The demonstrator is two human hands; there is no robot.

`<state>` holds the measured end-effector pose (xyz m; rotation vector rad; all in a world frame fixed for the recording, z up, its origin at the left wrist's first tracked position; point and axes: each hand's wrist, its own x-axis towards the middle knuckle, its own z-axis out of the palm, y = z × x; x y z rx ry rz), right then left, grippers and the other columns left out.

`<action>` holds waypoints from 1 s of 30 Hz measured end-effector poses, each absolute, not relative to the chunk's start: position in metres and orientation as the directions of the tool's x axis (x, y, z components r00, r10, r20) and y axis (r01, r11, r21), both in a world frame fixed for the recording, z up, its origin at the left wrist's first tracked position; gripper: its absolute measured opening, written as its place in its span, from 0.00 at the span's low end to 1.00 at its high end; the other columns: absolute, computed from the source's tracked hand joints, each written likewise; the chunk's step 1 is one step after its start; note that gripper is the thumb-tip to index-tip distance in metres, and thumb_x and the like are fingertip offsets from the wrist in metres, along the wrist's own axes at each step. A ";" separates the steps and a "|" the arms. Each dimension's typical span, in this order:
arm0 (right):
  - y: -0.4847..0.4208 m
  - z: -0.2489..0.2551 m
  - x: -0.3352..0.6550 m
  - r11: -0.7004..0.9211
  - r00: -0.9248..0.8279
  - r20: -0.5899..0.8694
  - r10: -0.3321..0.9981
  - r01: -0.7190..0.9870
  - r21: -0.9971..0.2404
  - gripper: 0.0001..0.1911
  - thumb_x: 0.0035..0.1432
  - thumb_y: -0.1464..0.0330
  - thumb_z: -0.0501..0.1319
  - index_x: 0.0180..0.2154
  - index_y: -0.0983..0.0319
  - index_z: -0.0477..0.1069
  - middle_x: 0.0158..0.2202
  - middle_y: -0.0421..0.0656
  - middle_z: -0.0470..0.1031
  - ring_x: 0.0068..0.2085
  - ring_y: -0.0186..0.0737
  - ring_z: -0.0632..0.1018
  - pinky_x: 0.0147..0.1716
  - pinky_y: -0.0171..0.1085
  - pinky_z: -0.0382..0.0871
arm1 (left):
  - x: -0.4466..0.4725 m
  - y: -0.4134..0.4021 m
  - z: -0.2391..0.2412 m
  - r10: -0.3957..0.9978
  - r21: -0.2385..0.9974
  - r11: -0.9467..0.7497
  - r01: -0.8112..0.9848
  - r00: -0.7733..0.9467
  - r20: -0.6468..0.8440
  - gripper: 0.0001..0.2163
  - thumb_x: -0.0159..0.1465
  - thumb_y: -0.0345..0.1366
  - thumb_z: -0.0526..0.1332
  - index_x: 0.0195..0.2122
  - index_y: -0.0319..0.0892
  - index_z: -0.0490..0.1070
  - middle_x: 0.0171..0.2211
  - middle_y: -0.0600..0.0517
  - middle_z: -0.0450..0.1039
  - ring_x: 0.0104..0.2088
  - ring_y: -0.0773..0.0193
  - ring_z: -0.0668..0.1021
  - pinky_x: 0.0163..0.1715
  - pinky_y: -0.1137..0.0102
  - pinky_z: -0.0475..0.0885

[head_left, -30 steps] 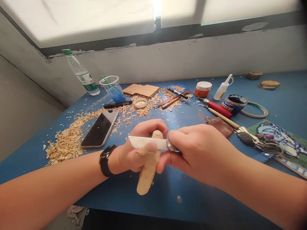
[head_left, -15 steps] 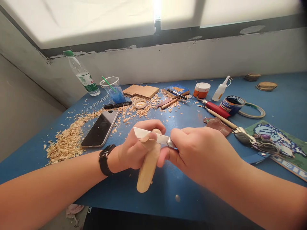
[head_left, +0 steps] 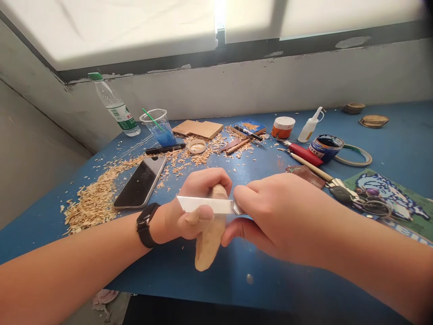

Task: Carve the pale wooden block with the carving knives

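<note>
My left hand [head_left: 196,203], with a black watch [head_left: 147,225] on its wrist, is closed around a pale piece of carved wood [head_left: 208,253] above the table's near edge. The wood slants down toward me, its rounded lower end sticking out below the fingers. In my right hand [head_left: 267,212] is a utility knife [head_left: 223,206], its handle mostly hidden by the fingers. The broad blade lies across the wood and points left, with my left thumb at its lower edge. Whether the edge is cutting into the wood cannot be made out.
Wood shavings [head_left: 91,198] heap at the left beside a phone [head_left: 140,183]. A plastic cup [head_left: 158,128] and water bottle [head_left: 118,108] stand behind. On the right lie a red-handled tool [head_left: 304,153], an open paint jar [head_left: 326,148], tape [head_left: 355,155] and keys [head_left: 341,196].
The knife blade has moved down along the wood toward me and left, and lies flatter. A curl of wood seen at the blade earlier no longer shows. My left hand keeps its hold.
</note>
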<state>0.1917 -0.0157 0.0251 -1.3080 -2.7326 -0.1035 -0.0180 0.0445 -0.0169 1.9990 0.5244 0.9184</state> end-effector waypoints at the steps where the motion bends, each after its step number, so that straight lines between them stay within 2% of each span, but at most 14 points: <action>1: -0.016 0.027 0.193 0.648 -0.645 0.115 0.755 0.762 0.020 0.24 0.73 0.48 0.60 0.36 0.61 0.77 0.22 0.41 0.72 0.21 0.36 0.65 0.26 0.40 0.46 | -0.017 0.044 -0.017 0.633 0.817 -0.576 0.019 0.643 0.431 0.29 0.64 0.68 0.57 0.35 0.42 0.73 0.29 0.47 0.70 0.28 0.57 0.70 0.30 0.61 0.66; 4: -0.016 0.030 0.196 0.684 -0.683 0.112 0.721 0.729 0.042 0.21 0.73 0.51 0.61 0.35 0.61 0.77 0.21 0.39 0.69 0.21 0.36 0.64 0.26 0.41 0.47 | -0.016 0.041 -0.015 0.549 0.719 -0.695 -0.003 0.643 0.533 0.26 0.66 0.64 0.57 0.36 0.43 0.72 0.29 0.47 0.71 0.28 0.56 0.71 0.30 0.59 0.66; 6: -0.014 0.030 0.198 0.683 -0.683 0.124 0.719 0.728 0.049 0.21 0.73 0.53 0.60 0.33 0.60 0.76 0.20 0.39 0.69 0.22 0.36 0.65 0.27 0.41 0.48 | -0.016 0.041 -0.013 0.518 0.678 -0.734 0.016 0.659 0.545 0.24 0.68 0.62 0.56 0.36 0.43 0.73 0.29 0.46 0.71 0.28 0.56 0.71 0.30 0.59 0.65; 9: -0.012 0.027 0.198 0.660 -0.663 0.141 0.735 0.747 0.076 0.20 0.73 0.56 0.60 0.32 0.60 0.77 0.21 0.40 0.70 0.23 0.36 0.65 0.28 0.41 0.49 | -0.017 0.042 -0.011 0.533 0.671 -0.737 0.082 0.683 0.500 0.26 0.70 0.61 0.52 0.35 0.43 0.74 0.29 0.46 0.71 0.27 0.57 0.70 0.30 0.59 0.66; 12: -0.012 0.023 0.197 0.617 -0.631 0.192 0.752 0.776 0.135 0.19 0.72 0.56 0.60 0.32 0.60 0.77 0.20 0.40 0.69 0.22 0.35 0.62 0.28 0.40 0.47 | -0.017 0.044 -0.012 0.569 0.696 -0.710 0.110 0.672 0.474 0.31 0.70 0.67 0.51 0.34 0.41 0.74 0.28 0.47 0.72 0.27 0.59 0.70 0.29 0.62 0.67; 15: -0.013 0.018 0.196 0.547 -0.576 0.278 0.769 0.817 0.181 0.24 0.73 0.52 0.60 0.30 0.61 0.75 0.18 0.39 0.65 0.21 0.34 0.58 0.27 0.40 0.44 | -0.016 0.044 -0.015 0.635 0.774 -0.626 0.094 0.637 0.436 0.32 0.70 0.68 0.53 0.33 0.40 0.72 0.27 0.49 0.71 0.25 0.62 0.69 0.27 0.65 0.65; 19: -0.013 0.016 0.196 0.473 -0.510 0.355 0.783 0.860 0.192 0.36 0.73 0.40 0.53 0.26 0.61 0.73 0.17 0.40 0.62 0.21 0.35 0.59 0.27 0.40 0.43 | -0.014 0.042 -0.017 0.659 0.815 -0.575 0.073 0.631 0.409 0.27 0.73 0.60 0.53 0.31 0.40 0.70 0.24 0.50 0.69 0.23 0.64 0.68 0.24 0.66 0.63; 21: -0.012 0.019 0.197 0.477 -0.513 0.351 0.783 0.858 0.190 0.37 0.72 0.38 0.52 0.25 0.61 0.72 0.17 0.40 0.62 0.20 0.35 0.59 0.27 0.40 0.43 | -0.014 0.041 -0.017 0.669 0.827 -0.558 0.072 0.628 0.397 0.27 0.74 0.59 0.53 0.31 0.41 0.70 0.23 0.51 0.67 0.23 0.65 0.66 0.23 0.66 0.62; 26: -0.013 0.030 0.197 0.656 -0.673 0.216 0.707 0.739 0.156 0.23 0.71 0.52 0.63 0.29 0.61 0.73 0.19 0.37 0.65 0.20 0.32 0.58 0.26 0.39 0.43 | -0.014 0.041 -0.016 0.655 0.831 -0.555 0.044 0.638 0.404 0.30 0.65 0.68 0.57 0.33 0.42 0.71 0.24 0.52 0.67 0.25 0.63 0.67 0.25 0.67 0.64; 30: -0.017 0.032 0.197 0.732 -0.739 0.166 0.653 0.672 0.114 0.19 0.69 0.57 0.65 0.29 0.61 0.72 0.20 0.36 0.65 0.20 0.32 0.58 0.25 0.39 0.43 | -0.014 0.038 -0.011 0.526 0.699 -0.713 0.045 0.694 0.492 0.27 0.65 0.66 0.58 0.35 0.43 0.70 0.27 0.51 0.70 0.27 0.61 0.69 0.29 0.64 0.68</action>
